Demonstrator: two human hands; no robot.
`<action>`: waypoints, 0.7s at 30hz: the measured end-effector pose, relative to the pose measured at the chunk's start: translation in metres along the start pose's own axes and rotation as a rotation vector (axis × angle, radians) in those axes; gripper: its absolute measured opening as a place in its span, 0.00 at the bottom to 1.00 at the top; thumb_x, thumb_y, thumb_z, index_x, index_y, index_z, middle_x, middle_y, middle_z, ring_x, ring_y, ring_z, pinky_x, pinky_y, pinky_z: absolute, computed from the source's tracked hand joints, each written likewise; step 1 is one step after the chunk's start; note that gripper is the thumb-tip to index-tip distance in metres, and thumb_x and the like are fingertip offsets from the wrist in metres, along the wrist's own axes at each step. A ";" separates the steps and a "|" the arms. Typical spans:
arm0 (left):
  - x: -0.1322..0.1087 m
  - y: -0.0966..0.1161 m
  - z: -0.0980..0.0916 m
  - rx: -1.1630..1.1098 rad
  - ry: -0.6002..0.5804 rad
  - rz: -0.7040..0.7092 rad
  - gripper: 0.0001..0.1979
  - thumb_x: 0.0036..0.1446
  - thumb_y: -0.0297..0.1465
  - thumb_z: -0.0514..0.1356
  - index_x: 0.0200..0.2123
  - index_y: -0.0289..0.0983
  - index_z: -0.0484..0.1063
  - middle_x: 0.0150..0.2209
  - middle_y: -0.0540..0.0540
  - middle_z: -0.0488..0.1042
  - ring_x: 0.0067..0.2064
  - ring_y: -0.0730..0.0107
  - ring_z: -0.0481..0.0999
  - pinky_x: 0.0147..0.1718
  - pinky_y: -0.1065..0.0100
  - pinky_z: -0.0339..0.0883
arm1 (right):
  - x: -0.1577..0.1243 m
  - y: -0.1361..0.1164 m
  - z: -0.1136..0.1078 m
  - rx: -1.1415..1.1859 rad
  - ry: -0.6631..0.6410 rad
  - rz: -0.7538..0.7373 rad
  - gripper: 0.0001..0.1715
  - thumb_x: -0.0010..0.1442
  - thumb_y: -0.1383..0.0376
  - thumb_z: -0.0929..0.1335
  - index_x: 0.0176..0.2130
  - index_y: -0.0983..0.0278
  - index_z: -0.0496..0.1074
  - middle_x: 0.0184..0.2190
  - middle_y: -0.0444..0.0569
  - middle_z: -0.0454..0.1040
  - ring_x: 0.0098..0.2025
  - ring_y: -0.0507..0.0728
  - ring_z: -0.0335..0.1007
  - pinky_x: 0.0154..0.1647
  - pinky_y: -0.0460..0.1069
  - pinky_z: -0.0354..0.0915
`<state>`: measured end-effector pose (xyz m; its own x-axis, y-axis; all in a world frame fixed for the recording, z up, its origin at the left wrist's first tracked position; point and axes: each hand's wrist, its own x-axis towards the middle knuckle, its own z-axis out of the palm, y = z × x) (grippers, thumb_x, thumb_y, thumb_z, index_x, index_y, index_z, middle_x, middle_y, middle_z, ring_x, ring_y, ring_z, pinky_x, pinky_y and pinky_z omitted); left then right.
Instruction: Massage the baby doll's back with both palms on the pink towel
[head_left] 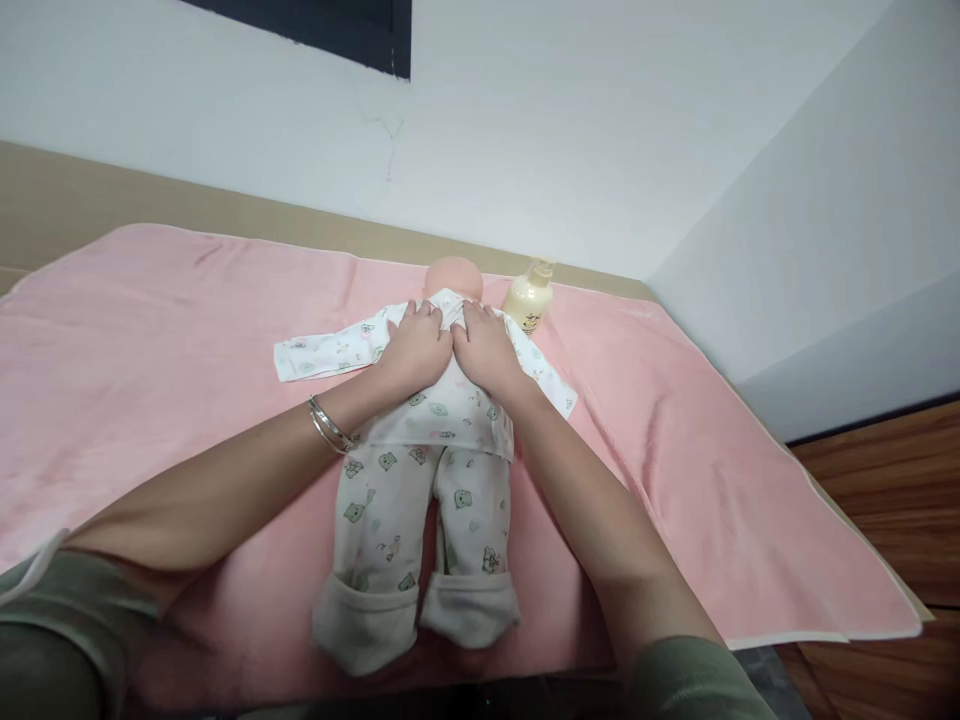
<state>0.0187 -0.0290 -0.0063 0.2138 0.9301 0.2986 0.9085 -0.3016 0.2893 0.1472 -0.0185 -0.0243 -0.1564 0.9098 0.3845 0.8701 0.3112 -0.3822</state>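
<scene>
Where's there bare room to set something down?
Pink blanket lies bare left of the left-side sleeve and right of the bottle and right forearm. Crowded: the doll's shirt, where left hand and right hand rest side by side.

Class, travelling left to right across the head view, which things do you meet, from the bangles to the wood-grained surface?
Bangles → left hand → right hand → pale yellow bottle → wood-grained surface.

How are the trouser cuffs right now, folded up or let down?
Folded up: both trouser cuffs show a plain, pale band turned back over the printed trouser legs.
</scene>
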 end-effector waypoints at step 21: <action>0.002 -0.014 0.010 -0.002 0.109 0.057 0.28 0.65 0.31 0.44 0.63 0.28 0.66 0.66 0.29 0.67 0.69 0.44 0.64 0.69 0.42 0.58 | -0.001 0.005 0.001 -0.014 0.054 -0.062 0.30 0.71 0.61 0.55 0.63 0.75 0.66 0.62 0.64 0.71 0.65 0.68 0.65 0.70 0.62 0.59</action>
<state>0.0104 -0.0207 -0.0191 0.2249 0.8833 0.4113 0.8951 -0.3541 0.2709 0.1512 -0.0178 -0.0278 -0.1845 0.8726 0.4521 0.8664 0.3617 -0.3444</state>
